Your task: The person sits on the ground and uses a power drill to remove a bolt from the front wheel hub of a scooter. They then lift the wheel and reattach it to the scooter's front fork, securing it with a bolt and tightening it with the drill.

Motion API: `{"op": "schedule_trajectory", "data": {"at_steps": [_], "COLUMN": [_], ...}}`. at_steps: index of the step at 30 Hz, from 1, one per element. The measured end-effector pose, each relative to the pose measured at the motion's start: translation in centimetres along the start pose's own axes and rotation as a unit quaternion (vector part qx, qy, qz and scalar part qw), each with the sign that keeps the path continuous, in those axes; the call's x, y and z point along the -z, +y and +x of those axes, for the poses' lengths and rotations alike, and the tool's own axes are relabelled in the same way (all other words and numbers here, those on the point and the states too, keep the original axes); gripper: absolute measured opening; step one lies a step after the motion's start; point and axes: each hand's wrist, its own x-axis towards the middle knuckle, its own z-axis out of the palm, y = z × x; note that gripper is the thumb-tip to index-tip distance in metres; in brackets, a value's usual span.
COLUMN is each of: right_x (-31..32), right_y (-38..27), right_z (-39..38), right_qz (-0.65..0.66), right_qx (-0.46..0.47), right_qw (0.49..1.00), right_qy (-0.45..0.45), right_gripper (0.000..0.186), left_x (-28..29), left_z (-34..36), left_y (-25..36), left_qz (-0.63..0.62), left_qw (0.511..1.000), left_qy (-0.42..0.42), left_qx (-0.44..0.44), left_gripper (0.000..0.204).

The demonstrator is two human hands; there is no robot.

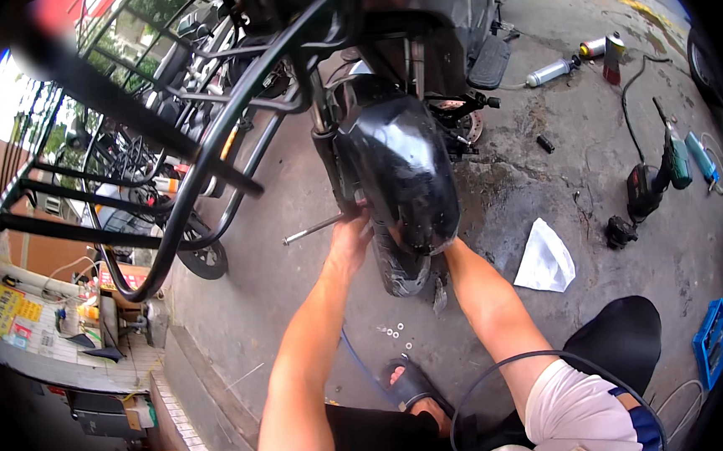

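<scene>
A front wheel with a dark tyre (pixel 403 271) stands in front of me under a glossy black mudguard (pixel 398 152). My left hand (pixel 349 241) is at the lower end of the left fork leg (pixel 323 128), its fingers curled in beside the wheel. A long metal axle rod (pixel 310 230) sticks out to the left there, close against the hand; what the fingers grip is hidden. My right hand reaches behind the mudguard on the wheel's right side. Only its wrist (pixel 454 248) shows, so its fingers are out of sight. A brake disc (pixel 473 125) shows past the mudguard, on the right.
A black metal rack (pixel 183 188) overhangs the left side. Several washers (pixel 396 330) lie near my sandalled foot (pixel 419 389). On the right floor are a white cloth (pixel 545 256), a cordless power tool (pixel 646 190), a grease gun (pixel 552 72) and a blue tray (pixel 712 343).
</scene>
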Motion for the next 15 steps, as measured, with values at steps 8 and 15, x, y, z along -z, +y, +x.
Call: {"op": "schedule_trajectory", "data": {"at_steps": [8, 15], "right_x": [-4.7, -4.3], "right_y": [1.0, -0.3], "right_z": [-1.4, -2.8], "right_qz": [0.038, 0.061], "right_qx": [-0.066, -0.038], "right_qw": [0.987, 0.992], "right_qy": [-0.139, -0.107], "right_gripper": [0.042, 0.048], "left_x": [-0.7, -0.7], "left_z": [-1.1, -1.7], "left_y": [-3.7, -2.6], "left_qz": [-0.136, -0.161], "left_qw": [0.987, 0.983], "left_qy": [-0.025, 0.032], "left_qx": [-0.087, -0.078], "left_gripper": [0.035, 0.032]}}
